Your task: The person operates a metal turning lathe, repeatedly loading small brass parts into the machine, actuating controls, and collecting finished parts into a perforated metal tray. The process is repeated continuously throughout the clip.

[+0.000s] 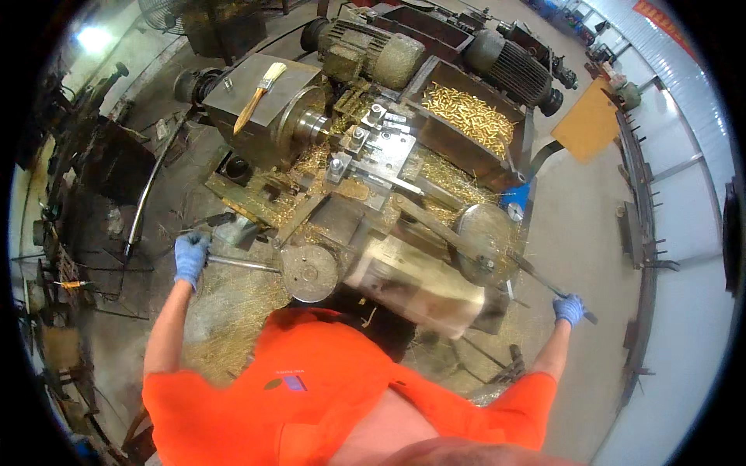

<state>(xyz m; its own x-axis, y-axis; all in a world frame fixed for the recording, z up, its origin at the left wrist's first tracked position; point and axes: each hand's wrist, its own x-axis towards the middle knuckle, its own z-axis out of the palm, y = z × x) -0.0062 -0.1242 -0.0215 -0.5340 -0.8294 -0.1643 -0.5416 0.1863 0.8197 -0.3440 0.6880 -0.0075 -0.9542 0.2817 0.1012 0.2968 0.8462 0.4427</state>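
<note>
Out to the left, my left hand (191,258), in a blue glove, is closed round the end of a metal lever (242,265). That lever runs to a round metal disc (309,273) on the front of a small lathe-like machine. My right hand (569,310), gloved in blue too, grips a longer flat lever (538,274) near its outer end. It joins a larger disc (491,233) on the machine's right side. Between them, beyond the discs, sit a bolted tool slide (386,154) and a spindle (312,126), with brass chips around them.
A wooden-handled brush (259,97) lies on the headstock (268,116). Behind the slide, a metal bin (447,144) holds many small brass pieces (468,116). Electric motors (509,66) stand at the back. A yellowish board (584,120) is at the right; a long rod (148,186) slants at the left.
</note>
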